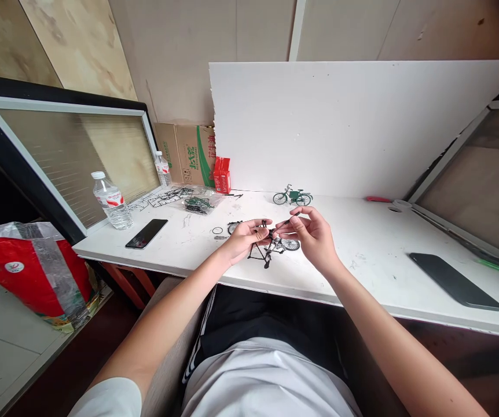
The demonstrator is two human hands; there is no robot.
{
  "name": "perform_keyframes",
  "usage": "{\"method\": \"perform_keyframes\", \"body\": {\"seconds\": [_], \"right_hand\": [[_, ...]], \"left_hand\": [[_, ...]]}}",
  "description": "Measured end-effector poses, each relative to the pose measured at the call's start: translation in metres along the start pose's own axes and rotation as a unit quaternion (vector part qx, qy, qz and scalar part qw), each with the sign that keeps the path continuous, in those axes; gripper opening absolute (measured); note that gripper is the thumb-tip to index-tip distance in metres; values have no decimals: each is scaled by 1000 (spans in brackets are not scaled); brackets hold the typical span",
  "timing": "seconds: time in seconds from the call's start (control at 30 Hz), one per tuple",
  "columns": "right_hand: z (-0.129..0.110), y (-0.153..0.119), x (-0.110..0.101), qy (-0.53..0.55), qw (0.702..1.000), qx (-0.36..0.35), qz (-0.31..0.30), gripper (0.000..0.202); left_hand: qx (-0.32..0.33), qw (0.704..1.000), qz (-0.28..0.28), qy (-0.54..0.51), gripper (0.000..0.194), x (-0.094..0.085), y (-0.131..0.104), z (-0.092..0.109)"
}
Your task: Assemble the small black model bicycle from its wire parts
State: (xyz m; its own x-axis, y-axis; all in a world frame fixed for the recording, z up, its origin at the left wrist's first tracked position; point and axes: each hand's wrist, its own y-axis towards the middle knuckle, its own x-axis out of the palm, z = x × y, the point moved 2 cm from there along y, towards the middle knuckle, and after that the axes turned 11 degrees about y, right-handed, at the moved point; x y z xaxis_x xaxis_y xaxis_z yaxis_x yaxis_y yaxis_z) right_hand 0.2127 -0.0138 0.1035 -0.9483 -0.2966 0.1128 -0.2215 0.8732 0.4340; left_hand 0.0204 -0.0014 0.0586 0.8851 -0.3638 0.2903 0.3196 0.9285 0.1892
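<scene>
My left hand [244, 236] pinches a small black model bicycle frame [261, 252] that hangs just above the white table [362, 255]. My right hand [312, 234] holds a thin dark tool [292, 218] whose tip meets the top of the frame between my two hands. A loose wheel [290, 244] lies on the table under my right hand. Another small wheel [232, 227] and a thin ring [217, 230] lie just left of my left hand. A finished green model bicycle [293, 197] stands upright farther back.
Two black phones lie on the table, one at left [147, 233] and one at right [455, 281]. Two water bottles [111, 200], a bag of green parts [198, 204], black part sprues [162, 198], a red box [222, 174] and a cardboard carton [186, 153] sit at the back left. A white board [353, 127] stands behind.
</scene>
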Motion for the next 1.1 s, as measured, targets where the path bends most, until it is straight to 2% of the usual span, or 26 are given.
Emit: {"method": "perform_keyframes", "body": {"seconds": [0.3,0.8,0.97,1.1], "right_hand": [[2,-1,3,-6,1000,-19,20,53],[1,-3,5,18,999,-25,17,49],[-1,-4,6,23,999,-32,16,48],[-2,-5,5,27,998,-54,19,46]], "left_hand": [[1,1000,7,14,48,1,1,1],[2,999,6,47,51,-1,-1,6],[20,998,2,65,52,0,-2,9],[50,993,21,103,53,-2,-1,16]]}}
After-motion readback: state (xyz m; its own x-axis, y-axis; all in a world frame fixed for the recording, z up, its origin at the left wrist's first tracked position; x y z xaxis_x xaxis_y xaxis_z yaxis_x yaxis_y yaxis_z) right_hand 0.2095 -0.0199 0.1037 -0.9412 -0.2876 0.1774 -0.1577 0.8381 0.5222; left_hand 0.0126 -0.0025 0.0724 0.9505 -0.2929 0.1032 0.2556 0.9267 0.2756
